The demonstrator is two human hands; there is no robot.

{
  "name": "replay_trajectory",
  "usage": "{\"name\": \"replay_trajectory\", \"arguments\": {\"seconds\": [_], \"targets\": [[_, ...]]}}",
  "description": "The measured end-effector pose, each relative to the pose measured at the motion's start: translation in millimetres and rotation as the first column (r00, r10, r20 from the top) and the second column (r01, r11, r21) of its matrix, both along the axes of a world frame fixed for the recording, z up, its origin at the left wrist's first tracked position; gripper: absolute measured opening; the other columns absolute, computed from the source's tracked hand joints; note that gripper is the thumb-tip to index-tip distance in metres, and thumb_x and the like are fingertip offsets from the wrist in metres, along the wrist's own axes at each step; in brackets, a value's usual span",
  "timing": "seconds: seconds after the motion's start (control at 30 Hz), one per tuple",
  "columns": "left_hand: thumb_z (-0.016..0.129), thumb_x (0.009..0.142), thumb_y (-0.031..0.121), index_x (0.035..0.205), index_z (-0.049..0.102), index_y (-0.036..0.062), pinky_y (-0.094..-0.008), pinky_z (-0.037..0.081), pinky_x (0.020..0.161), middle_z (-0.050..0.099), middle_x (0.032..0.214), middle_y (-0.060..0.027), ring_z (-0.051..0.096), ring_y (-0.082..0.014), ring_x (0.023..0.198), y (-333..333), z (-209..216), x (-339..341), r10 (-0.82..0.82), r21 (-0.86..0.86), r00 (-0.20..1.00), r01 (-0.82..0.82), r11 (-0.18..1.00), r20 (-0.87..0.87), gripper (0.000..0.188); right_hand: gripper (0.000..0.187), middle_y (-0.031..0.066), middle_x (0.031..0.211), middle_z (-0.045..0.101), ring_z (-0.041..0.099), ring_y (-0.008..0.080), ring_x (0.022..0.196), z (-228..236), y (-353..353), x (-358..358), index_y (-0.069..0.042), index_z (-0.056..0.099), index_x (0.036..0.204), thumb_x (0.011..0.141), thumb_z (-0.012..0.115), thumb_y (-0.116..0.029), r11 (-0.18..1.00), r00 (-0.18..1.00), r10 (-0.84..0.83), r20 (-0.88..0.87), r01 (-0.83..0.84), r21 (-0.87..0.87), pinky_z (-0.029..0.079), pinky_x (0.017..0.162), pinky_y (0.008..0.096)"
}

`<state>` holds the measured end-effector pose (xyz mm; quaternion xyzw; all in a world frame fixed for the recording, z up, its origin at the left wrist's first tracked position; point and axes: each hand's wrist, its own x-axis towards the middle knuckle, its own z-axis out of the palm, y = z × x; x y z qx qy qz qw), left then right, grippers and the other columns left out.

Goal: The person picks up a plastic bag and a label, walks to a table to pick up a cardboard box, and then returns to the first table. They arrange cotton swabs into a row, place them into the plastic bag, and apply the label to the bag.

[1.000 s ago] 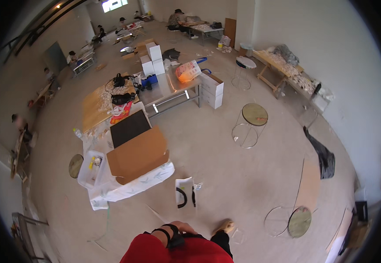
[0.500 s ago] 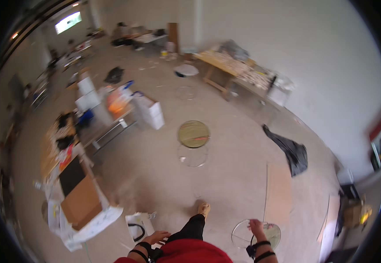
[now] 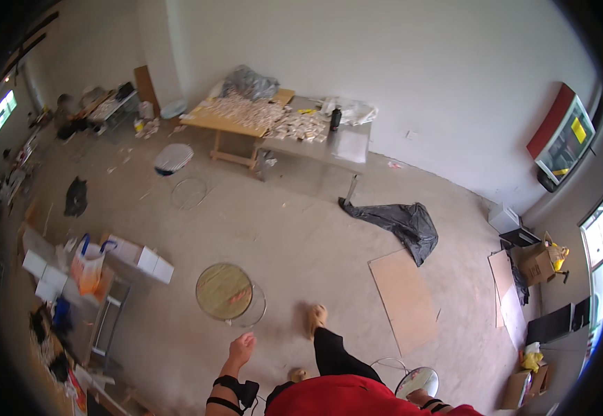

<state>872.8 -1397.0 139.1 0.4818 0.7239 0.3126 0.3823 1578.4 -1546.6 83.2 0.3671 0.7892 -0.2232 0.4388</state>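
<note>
My left hand (image 3: pixel 242 348) hangs empty in front of my body, its fingers loosely bent and touching nothing. Nearest to it on the floor stands a round stool (image 3: pixel 224 291) with a greenish seat and a thin metal ring base. Down at the lower edge, my right hand (image 3: pixel 421 398) is closed at the rim of a second round stool (image 3: pixel 423 380), carried beside my right leg. That stool's pale seat faces partly up, and its wire ring shows to the left. My fingertips there are partly hidden.
A flat cardboard sheet (image 3: pixel 404 299) and a black plastic bag (image 3: pixel 409 225) lie ahead right. Tables with many small pale pieces (image 3: pixel 246 112) stand along the wall. A metal-legged table (image 3: pixel 111 312) with white boxes (image 3: pixel 147 261) is at left. Another stool (image 3: pixel 174 158) stands farther off.
My view has turned right, so the tables and floor stool have shifted left. I have stepped forward. My left hand has swung forward; the right still carries the stool, now lower in view.
</note>
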Motion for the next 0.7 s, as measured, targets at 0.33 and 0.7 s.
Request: {"name": "replay_trajectory", "arguments": {"seconds": [0.33, 0.7], "targets": [[0.066, 0.078, 0.026, 0.095, 0.063, 0.0126, -0.0456, 0.05, 0.08, 0.064, 0.096, -0.0127, 0.062, -0.0323, 0.096, 55.4, -86.3, -82.4, -0.717, -0.556, 0.624, 0.493, 0.669, -0.31, 0.022, 0.024, 0.0007, 0.058, 0.066, 0.067, 0.0136, 0.059, -27.5, 481.9, -225.4, -0.012, 0.068, 0.074, 0.086, 0.05, -0.025, 0.702, 0.653, -0.369, -0.661, 0.662, 0.263, 0.054, 0.061, 0.0312], [0.058, 0.089, 0.036, 0.127, 0.052, 0.0083, -0.033, 0.051, 0.083, 0.063, 0.117, -0.0113, 0.062, -0.0269, 0.105, 174.7, -69.0, -105.4, 0.484, -0.686, 0.764, -0.075, 0.724, 0.427, 0.047, 0.019, 0.0119, 0.078, 0.069, 0.068, 0.0214, 0.068, 55.9, 826.4, -519.4, -0.005, 0.066, 0.093, 0.088, 0.053, -0.018, 0.781, 0.397, -0.469, -0.789, 0.604, -0.161, 0.055, 0.062, 0.0346]]}}
